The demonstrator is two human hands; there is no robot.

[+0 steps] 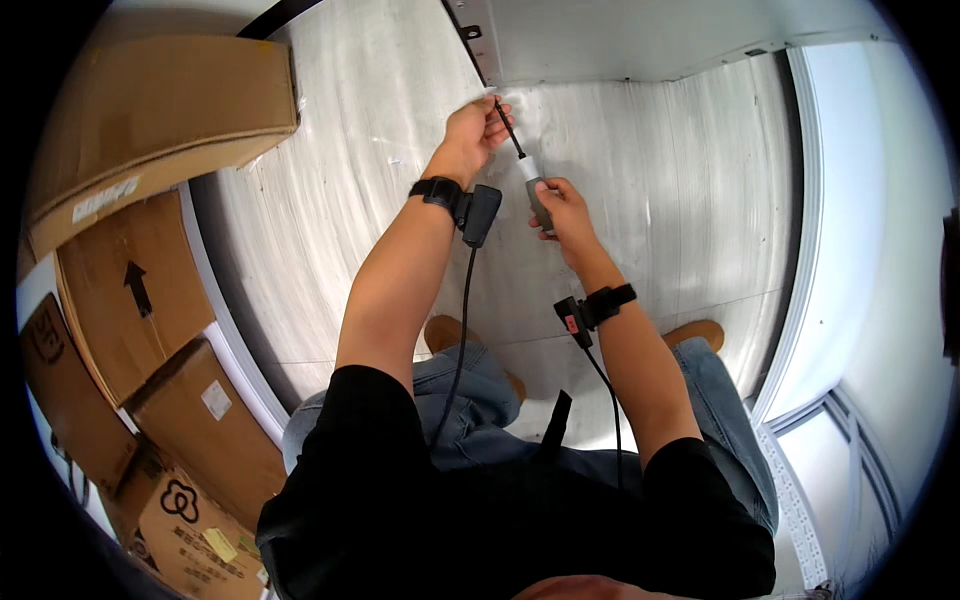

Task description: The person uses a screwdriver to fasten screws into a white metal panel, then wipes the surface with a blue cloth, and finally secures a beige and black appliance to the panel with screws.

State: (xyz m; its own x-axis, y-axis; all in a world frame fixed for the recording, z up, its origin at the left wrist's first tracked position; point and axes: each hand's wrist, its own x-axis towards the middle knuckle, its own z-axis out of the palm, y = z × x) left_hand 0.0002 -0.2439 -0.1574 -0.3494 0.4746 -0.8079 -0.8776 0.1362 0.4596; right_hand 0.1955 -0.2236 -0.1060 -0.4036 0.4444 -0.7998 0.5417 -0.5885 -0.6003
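Observation:
My right hand (563, 212) is wrapped around the grey handle of a screwdriver (537, 190), whose collar is white. Its long black shaft slants away from me, up and to the left. At the far end of the shaft my left hand (480, 131) pinches the tip between thumb and forefinger, the other fingers loosely curled. Whether a small screw sits there is hidden by the fingertips. Just beyond the tip is the lower corner of a light grey metal panel (620, 45), with a dark-edged bracket (470, 34) on its left side.
Cardboard boxes (160, 120) are stacked along the left. Pale wood-look floor (340, 200) lies below my hands. A white frame (815, 240) runs down the right side. Each wrist carries a strapped black device (482, 216) with a cable trailing toward my body.

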